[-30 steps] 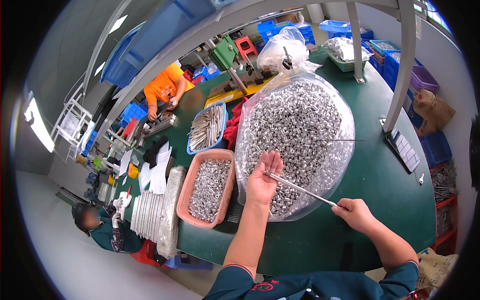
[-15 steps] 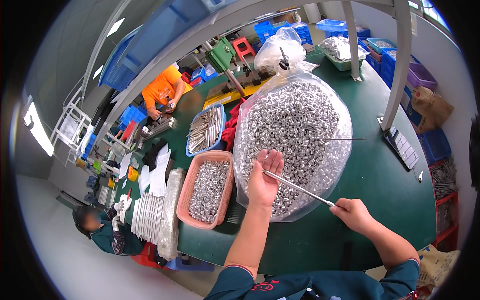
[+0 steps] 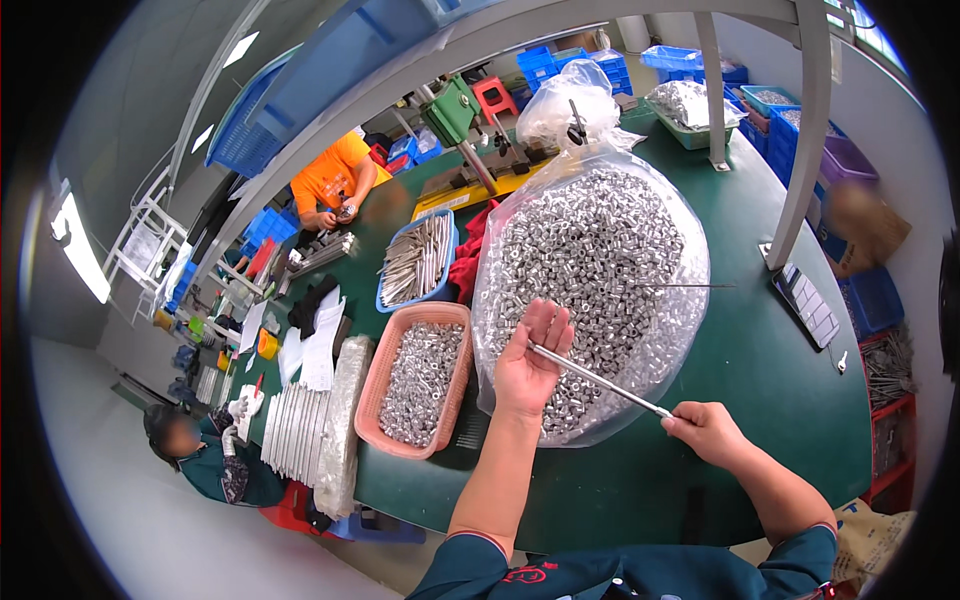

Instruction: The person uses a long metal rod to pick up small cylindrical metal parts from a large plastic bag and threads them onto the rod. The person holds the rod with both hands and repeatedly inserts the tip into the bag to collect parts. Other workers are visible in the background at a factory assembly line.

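My right hand (image 3: pixel 703 432) is closed round the near end of a thin silver metal rod (image 3: pixel 610 385), which slants up and left over the near edge of the pile. My left hand (image 3: pixel 533 368) is turned palm up with its fingers stretched out, and the rod's far end reaches its palm beside the fingers. Whether the left hand bears any of the rod's weight, I cannot tell. Beneath both lies a large clear plastic bag (image 3: pixel 695 262), spread wide and full of small shiny metal sleeves (image 3: pixel 590 235). A thin dark rod (image 3: pixel 690 285) lies across the sleeves.
Left of the bag stand a pink basket (image 3: pixel 362 405) of small metal parts and a blue basket (image 3: pixel 452 262) of metal strips. A green press (image 3: pixel 450 110) is behind. A phone (image 3: pixel 805 307) lies right, near a shelf post (image 3: pixel 800 150). Two co-workers sit at left.
The view has shifted slightly. Both my hands and the rod keep nearly the same pose. The co-worker in orange has brought the hands closer together.
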`<state>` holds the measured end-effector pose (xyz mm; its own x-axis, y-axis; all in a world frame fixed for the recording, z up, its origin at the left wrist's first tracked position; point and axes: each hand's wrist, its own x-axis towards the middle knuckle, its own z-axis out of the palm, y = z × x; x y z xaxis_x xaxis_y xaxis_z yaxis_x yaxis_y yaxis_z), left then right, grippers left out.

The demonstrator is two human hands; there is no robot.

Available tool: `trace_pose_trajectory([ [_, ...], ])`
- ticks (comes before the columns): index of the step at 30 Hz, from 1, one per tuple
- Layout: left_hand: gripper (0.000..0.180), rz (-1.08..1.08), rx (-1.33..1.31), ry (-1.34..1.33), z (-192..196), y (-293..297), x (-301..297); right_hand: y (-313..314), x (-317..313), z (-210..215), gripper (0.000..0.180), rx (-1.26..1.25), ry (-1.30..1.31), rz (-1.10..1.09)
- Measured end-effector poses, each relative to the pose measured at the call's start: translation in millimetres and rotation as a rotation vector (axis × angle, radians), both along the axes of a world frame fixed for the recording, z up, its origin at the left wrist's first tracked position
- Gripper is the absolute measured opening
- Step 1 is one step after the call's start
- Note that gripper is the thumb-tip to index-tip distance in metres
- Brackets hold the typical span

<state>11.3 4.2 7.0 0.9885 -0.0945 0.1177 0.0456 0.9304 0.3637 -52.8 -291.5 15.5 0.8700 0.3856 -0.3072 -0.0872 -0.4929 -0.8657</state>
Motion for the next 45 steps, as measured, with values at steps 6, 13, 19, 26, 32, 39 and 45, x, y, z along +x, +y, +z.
trace_pose_trajectory([
  [6,0.037,0.156,0.18,-0.067,-3.7,-10.6,-0.3,4.6,-7.0,1.4,0.027,-0.036,-0.034,-0.061],
  [13,0.036,0.021,0.061,-0.1,0.6,-3.8,-0.9,1.8,-2.5,-4.7,0.027,0.15,0.166,0.004],
  [19,0.033,0.115,0.117,0.011,-8.4,-6.8,-2.7,5.7,-7.7,-6.6,0.029,0.048,-0.053,-0.004],
  [26,0.034,0.022,0.055,-0.027,6.5,-13.6,-5.4,-1.7,-0.2,-8.4,0.028,0.439,0.576,0.018],
  [32,0.03,0.059,0.156,-0.036,-2.4,-9.6,-3.3,-1.7,1.1,-4.2,0.028,0.433,0.508,0.008],
  [39,0.034,0.037,0.577,0.112,5.2,-36.5,-13.2,2.9,-3.3,-10.6,0.028,0.231,0.13,-0.091],
  [45,0.032,0.382,1.113,0.118,25.6,-4.3,-13.3,0.4,-1.7,2.1,0.029,0.222,0.197,-0.081],
])
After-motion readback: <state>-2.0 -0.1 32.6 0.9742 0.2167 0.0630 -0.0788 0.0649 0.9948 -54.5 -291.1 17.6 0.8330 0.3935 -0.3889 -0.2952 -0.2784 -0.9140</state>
